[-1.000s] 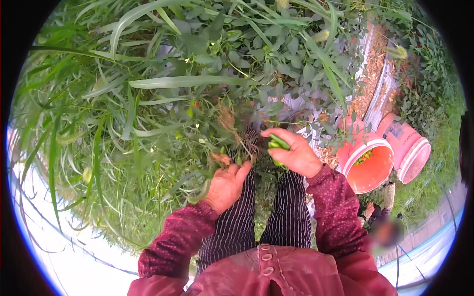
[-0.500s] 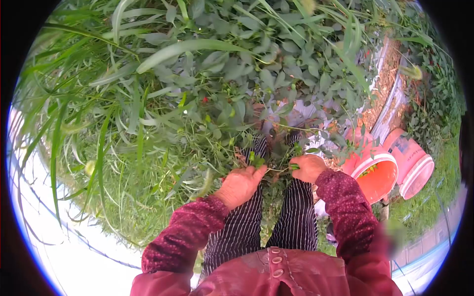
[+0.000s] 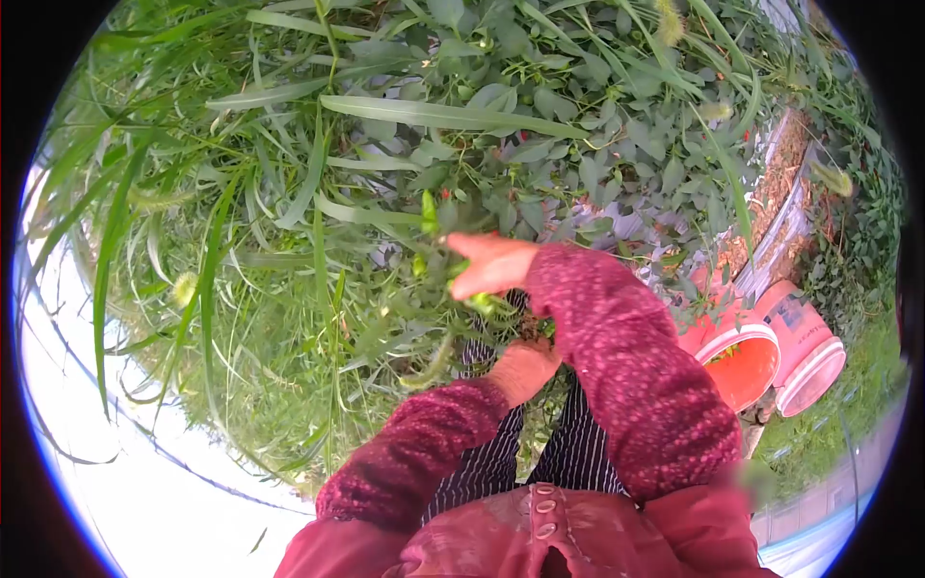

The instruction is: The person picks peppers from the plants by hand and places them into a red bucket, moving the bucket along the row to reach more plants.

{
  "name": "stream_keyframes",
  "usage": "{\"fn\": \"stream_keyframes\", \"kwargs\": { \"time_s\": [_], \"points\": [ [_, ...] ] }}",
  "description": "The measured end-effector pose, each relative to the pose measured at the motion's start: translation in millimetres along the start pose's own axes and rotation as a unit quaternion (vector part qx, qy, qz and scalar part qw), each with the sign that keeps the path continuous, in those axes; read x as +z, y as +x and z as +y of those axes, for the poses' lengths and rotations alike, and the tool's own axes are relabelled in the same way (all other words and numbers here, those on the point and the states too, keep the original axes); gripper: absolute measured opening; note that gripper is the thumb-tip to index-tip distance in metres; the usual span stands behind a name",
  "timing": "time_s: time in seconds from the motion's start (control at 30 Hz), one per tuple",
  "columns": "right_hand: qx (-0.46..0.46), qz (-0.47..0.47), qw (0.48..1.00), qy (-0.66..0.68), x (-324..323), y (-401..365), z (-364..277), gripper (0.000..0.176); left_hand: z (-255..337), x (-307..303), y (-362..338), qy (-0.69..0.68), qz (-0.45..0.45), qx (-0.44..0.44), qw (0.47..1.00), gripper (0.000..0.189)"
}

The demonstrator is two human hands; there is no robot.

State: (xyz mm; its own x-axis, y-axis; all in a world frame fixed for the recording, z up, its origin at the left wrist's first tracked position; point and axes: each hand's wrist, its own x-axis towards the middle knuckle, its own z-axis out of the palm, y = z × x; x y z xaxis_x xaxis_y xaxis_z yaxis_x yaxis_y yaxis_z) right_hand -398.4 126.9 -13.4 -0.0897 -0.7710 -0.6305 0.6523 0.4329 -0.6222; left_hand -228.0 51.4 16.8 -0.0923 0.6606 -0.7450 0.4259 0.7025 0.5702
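My right hand reaches across to the left over the plants, index finger and thumb stretched out and apart. A bright green pepper hangs just beyond its fingertips, and smaller bright green shapes show below the thumb. Nearer my legs, my left hand is down among the stems, its fingers hidden by leaves and by its own back. The leafy pepper plant spreads in front, with a few red spots among the leaves.
Two pink buckets lie tilted at the right: the nearer bucket has green pieces inside, and the other bucket is beside it. Tall grass crowds the left. Bare soil and plastic sheeting run along the upper right.
My right hand has moved left and forward, crossing above my left hand, and its fingers have spread. My left hand has shifted right and slightly nearer my body.
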Motion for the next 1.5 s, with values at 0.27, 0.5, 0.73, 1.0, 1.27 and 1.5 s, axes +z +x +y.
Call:
{"fn": "stream_keyframes", "kwargs": {
  "time_s": [0.27, 0.5, 0.73, 1.0, 1.27, 1.5],
  "points": [
    [-0.101, 0.027, 0.993, -0.059, 44, 0, 62, 0.045, -10, 19, 1, -0.062, 0.018, -0.105, 0.992, 0.037],
    [0.026, 0.125, 0.986, -0.104, 48, -20, 95, 0.031, 5, -44, -91, -0.028, 0.229, 0.029, 0.973, 0.041],
    [0.021, 0.141, 0.965, -0.222, 61, -5, 82, 0.031, -60, -150, -101, -0.260, 0.395, -0.180, 0.862, 0.026],
    [0.026, 0.144, 0.973, -0.180, 62, -17, 68, 0.038, -54, -99, -60, -0.186, 0.279, -0.143, 0.931, 0.034],
    [-0.309, 0.068, 0.942, 0.111, 65, 4, 88, 0.071, -27, -86, -61, -0.145, 0.323, -0.111, 0.929, 0.031],
    [-0.197, 0.148, 0.969, 0.021, 76, 16, 96, 0.034, -11, -86, -67, -0.070, 0.285, -0.093, 0.951, 0.036]
  ]
}}
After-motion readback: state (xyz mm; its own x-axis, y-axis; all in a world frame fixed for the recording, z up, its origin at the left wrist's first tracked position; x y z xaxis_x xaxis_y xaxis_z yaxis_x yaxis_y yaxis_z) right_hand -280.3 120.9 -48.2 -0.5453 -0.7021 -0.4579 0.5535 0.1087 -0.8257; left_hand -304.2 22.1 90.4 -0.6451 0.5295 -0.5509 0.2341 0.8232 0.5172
